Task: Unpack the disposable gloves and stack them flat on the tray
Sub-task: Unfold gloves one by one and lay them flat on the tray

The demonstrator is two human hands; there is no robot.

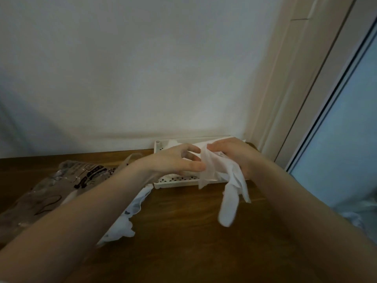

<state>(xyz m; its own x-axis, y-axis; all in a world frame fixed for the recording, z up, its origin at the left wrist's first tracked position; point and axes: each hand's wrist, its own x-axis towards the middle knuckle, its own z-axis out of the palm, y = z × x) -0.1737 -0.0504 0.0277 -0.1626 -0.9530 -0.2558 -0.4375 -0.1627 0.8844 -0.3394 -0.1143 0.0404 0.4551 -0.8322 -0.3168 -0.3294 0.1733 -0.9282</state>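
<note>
- While both my arms reach forward, I work over a brown wooden table (183, 231) pushed against a plain white wall (132, 68).
- To my right a pale door frame (295, 78) runs up beside a pane of bluish glass (350, 139).
- At the back of the table, touching the wall, sits a white tray (175, 183) with a perforated bottom; my hands hide most of its middle.
- My right hand (232, 154) grips a thin translucent glove (222, 180) by its upper end, fingers curled round the bunched plastic.
- That glove hangs down from my grasp over the near rim of the tray, its fingers dangling above the wood.
- My left hand (173, 160) pinches the glove's edge between thumb and forefinger, while the other fingers spread loosely.
- On the left of the table lies a crinkled clear bag (61, 184) with dark printing, partly covered by my left forearm.
- Just beside it, under my left forearm, a heap of more white gloves (126, 221) trails from the tray's near corner toward me.
- Whether any gloves already lie flat in the tray, I cannot tell, though something white shows at its far end.
</note>
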